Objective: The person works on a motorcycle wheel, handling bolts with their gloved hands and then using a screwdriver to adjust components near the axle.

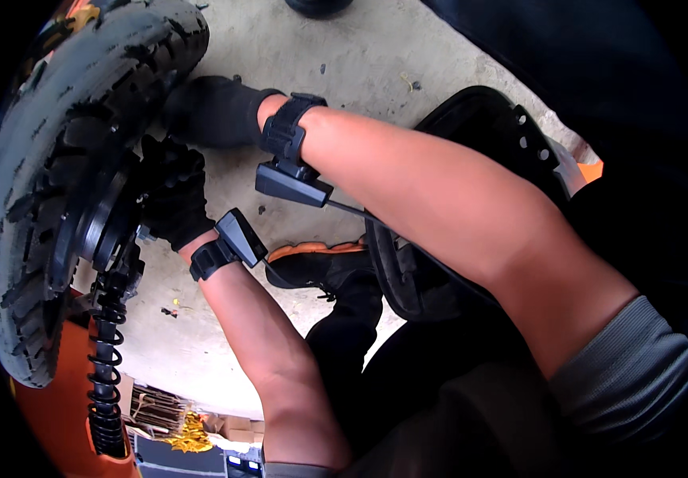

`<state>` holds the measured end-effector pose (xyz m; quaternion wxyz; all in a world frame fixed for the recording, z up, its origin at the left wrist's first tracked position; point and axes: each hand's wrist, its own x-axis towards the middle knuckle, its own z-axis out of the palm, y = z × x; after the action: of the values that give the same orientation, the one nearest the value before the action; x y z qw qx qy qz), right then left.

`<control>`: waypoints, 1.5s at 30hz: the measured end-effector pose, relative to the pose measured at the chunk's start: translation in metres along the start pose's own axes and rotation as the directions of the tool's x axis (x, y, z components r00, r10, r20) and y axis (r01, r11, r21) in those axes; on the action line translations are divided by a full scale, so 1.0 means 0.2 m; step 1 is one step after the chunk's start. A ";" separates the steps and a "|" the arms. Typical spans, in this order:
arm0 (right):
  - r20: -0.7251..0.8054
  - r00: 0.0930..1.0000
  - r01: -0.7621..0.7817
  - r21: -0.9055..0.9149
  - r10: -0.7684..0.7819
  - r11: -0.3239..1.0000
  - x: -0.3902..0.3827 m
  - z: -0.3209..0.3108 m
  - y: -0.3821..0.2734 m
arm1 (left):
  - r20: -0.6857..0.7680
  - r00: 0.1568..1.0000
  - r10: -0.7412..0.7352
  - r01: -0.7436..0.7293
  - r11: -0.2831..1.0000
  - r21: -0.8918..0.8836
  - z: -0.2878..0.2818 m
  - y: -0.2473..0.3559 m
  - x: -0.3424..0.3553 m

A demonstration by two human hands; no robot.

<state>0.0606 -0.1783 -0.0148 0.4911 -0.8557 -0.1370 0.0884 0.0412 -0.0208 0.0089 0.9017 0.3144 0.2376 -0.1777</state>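
Observation:
A knobbly black tyre (41, 183), dusty grey on its tread, stands at the left on a wheel with a dark metal hub (99, 227). Beside that hub is my left hand (170, 195) in a black glove, its fingers curled in; what lies inside them is lost in the dark. Farther off, my right hand (220, 111), also black-gloved, reaches to the tyre's edge, where its fingers are hidden. A black coil-spring shock absorber (106, 350) runs from near the hub down to orange bodywork (73, 374).
Both wrists wear strapped black devices (292, 183). My black shoe with an orange sole edge (312, 267) rests on the concrete floor (344, 56). At the right is a black padded object with holes (471, 119). Cardboard boxes (236, 428) and yellow material (190, 434) lie at the bottom.

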 end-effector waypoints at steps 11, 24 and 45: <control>-0.083 0.996 -0.024 -0.003 0.023 1.000 0.01 0.02 0.00 | 0.230 0.960 -0.162 0.195 0.972 -0.129 -0.07 0.02 0.01; -0.027 1.000 0.016 -0.040 -0.017 0.999 0.00 0.00 -0.02 | -0.035 0.999 -0.020 0.017 0.997 -0.078 0.01 -0.01 -0.02; 0.000 0.987 -0.154 0.221 0.158 0.963 -0.05 -0.07 -0.09 | -0.038 0.999 0.022 -0.025 0.997 -0.073 0.02 -0.02 0.00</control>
<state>0.0526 -0.1847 0.0078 0.5757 -0.8048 -0.0542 0.1340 0.0407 -0.0253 0.0100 0.9102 0.2870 0.2571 -0.1522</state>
